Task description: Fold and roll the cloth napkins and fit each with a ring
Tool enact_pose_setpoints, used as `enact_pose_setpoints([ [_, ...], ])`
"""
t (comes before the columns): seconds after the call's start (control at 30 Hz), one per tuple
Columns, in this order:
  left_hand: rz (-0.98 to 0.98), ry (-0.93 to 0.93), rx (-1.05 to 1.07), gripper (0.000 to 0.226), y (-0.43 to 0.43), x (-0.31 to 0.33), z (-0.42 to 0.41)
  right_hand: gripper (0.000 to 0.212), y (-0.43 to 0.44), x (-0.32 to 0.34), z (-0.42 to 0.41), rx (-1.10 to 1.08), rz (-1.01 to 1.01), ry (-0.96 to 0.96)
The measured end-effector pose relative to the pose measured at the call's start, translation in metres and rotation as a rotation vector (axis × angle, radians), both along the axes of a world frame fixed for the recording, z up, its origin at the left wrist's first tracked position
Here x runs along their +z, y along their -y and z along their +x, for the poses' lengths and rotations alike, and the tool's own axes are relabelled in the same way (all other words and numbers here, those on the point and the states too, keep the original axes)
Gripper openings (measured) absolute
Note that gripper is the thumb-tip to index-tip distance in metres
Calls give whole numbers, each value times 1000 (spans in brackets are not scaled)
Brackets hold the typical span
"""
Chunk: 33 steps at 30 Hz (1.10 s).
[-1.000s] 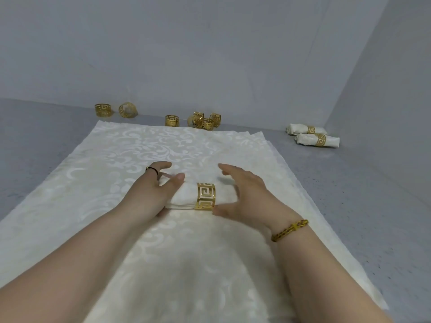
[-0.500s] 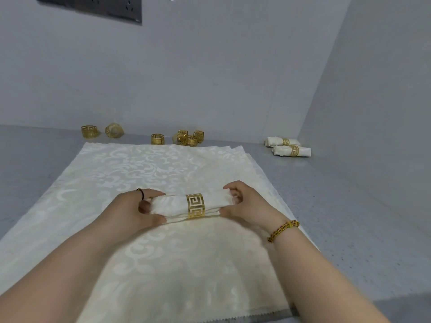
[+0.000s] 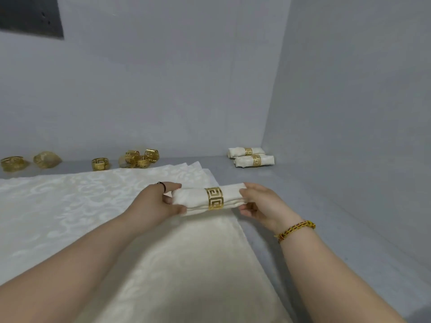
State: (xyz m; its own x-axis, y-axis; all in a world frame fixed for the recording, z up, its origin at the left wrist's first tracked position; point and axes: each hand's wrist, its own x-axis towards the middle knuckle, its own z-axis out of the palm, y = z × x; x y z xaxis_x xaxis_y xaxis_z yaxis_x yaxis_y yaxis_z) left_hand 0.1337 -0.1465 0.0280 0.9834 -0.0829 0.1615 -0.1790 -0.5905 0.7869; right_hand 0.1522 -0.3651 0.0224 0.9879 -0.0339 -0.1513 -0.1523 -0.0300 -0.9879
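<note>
Half a second earlier the rolled napkin (image 3: 193, 199) had sat near the middle of the stack of flat napkins (image 3: 93, 206). By this moment I saw it had travelled to that stack's right edge, with its right end hanging out past the edge over the grey tabletop (image 3: 338, 229). My left hand (image 3: 161, 202) pinched the roll's left end, thumb below and fingers curled over the top. My right hand (image 3: 261, 203) gripped the right end the same way, so both hands were closed on the cloth, where a second ago the right one had been spread open beside it. The gold Greek-key ring (image 3: 215, 198) sat round the roll's middle, as before. The roll seemed to be held just clear of the stack, with a shadow under it, though I could not tell for certain that it was off the cloth. The view had also swung rightward since the earlier frame, so the stack now filled the lower left. Beyond the stack's far right corner, well apart from it, two finished ringed rolls (image 3: 265, 160) lay side by side in the angle of the grey walls. Along the stack's far edge the loose gold rings (image 3: 100, 164) stayed where they were, with one cluster (image 3: 140, 157) close to that edge and two more (image 3: 12, 163) further left. A beaded bracelet (image 3: 296, 229) showed on my right wrist and a dark band (image 3: 163, 185) on a left finger.
</note>
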Motion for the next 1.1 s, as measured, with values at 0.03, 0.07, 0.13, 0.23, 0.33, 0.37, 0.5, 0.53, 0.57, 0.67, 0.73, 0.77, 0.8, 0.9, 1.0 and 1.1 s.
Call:
enact_pose_setpoints([
  [0.03, -12, -8, -12, 54, 18, -2, 16, 30, 15, -1, 14, -43, 5, -3],
  [0.07, -27, -13, -22, 53, 32, -4, 31, 28, 27, -1, 26, -81, -2, 1],
  [0.13, -69, -29, -29, 52, 57, -6, 52, 22, 45, -1, 45, -144, -18, -1],
  [0.23, -74, -32, -17, 52, 101, -14, 103, 11, 78, -3, 89, -242, -34, -3],
  [0.33, -37, -15, -1, 51, 141, -22, 152, 28, 106, -14, 139, -351, -14, 30],
  [0.37, -17, -7, 7, 49, 152, -23, 165, 30, 113, -18, 154, -383, -14, 44],
  [0.5, 65, 57, 3, 32, 179, -29, 208, 30, 132, -35, 201, -438, -11, 105],
  [0.53, 85, 66, 5, 31, 182, -31, 217, 30, 134, -39, 210, -437, -5, 112],
  [0.57, 107, 70, 2, 31, 186, -34, 225, 29, 137, -43, 218, -432, -7, 117],
  [0.67, 134, 90, -15, 39, 197, -42, 244, 27, 139, -51, 236, -390, -102, 169],
  [0.73, 123, 110, -4, 48, 200, -43, 252, 23, 136, -53, 236, -357, -208, 201],
  [0.77, 119, 110, 3, 50, 201, -45, 255, 20, 134, -54, 234, -339, -267, 216],
  [0.8, 119, 110, 11, 52, 202, -45, 257, 19, 132, -56, 232, -314, -340, 245],
  [0.9, 155, 128, 28, 51, 201, -47, 264, 23, 125, -60, 228, -194, -600, 302],
  [1.0, 188, 132, 32, 49, 204, -45, 268, 41, 122, -60, 225, -79, -871, 258],
  [1.1, 201, 138, 43, 50, 206, -44, 276, 44, 124, -58, 222, -41, -1025, 202],
])
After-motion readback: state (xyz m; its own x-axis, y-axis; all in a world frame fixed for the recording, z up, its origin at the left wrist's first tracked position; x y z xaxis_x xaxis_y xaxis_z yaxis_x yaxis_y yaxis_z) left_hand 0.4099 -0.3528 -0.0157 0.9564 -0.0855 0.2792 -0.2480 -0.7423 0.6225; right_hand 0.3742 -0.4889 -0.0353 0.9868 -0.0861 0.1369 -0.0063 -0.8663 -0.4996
